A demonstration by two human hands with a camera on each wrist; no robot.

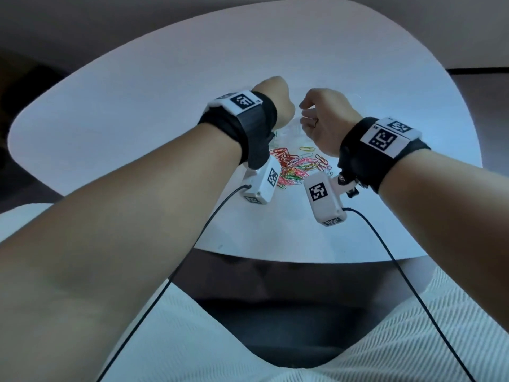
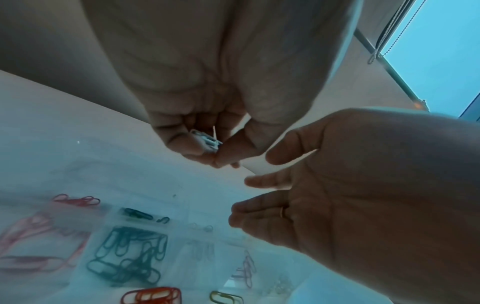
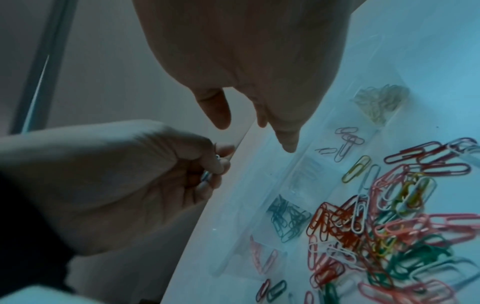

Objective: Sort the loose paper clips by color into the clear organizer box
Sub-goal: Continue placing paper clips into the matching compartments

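Observation:
My left hand [image 1: 278, 103] is raised over the white table, its curled fingers pinching a small bunch of white paper clips [image 2: 206, 142], also seen in the right wrist view as white paper clips [image 3: 207, 174]. Close beside it, my right hand [image 1: 311, 117] hangs with relaxed fingers [image 2: 249, 207] and holds nothing. Below both hands lies the clear organizer box [image 2: 187, 230], with pink clips [image 2: 75, 200], green clips [image 2: 127, 257] and pale clips in separate compartments. The loose mixed pile of paper clips [image 1: 297, 166] lies nearer me, next to the organizer box [image 3: 298, 164].
The white table [image 1: 137, 119] has rounded edges and bare surface all round the clips. Wrist camera units [image 1: 325, 199] and their black cables [image 1: 413, 299] hang below my forearms over the near table edge. A window blind cord [image 2: 389, 30] hangs far off.

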